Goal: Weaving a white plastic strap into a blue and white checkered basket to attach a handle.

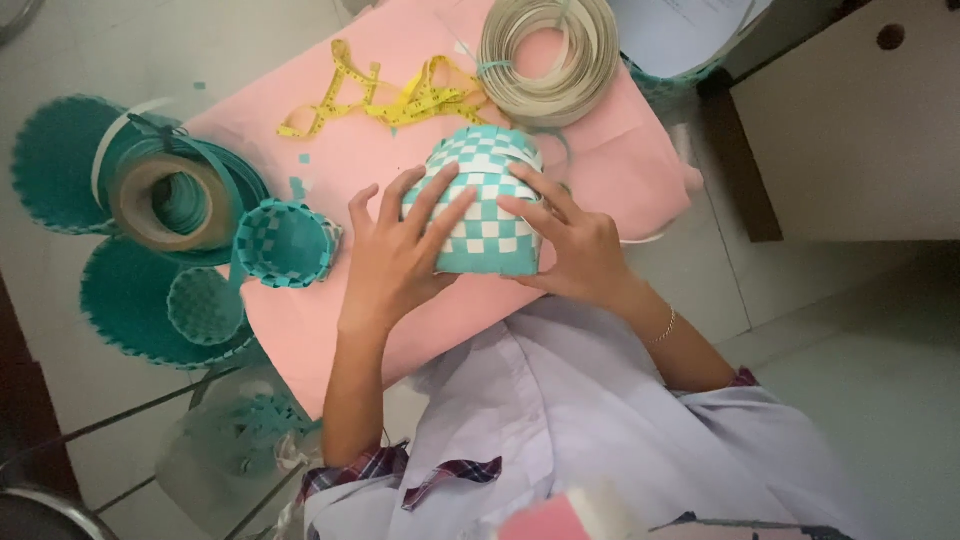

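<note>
Left hand (395, 255): palm down, fingers spread and long, tips angled up and right, wrist straight, forearm bare, running down toward body. Right hand (570, 245): fingers spread, tips pointing left toward left hand, wrist bent, thin bracelet at wrist, forearm bare.

The basket (484, 205) is woven in a teal and white check pattern. It lies tipped over on its side on the pink worktop (620, 150). The left hand (395, 255) and right hand (575, 250) hold it between them.
</note>
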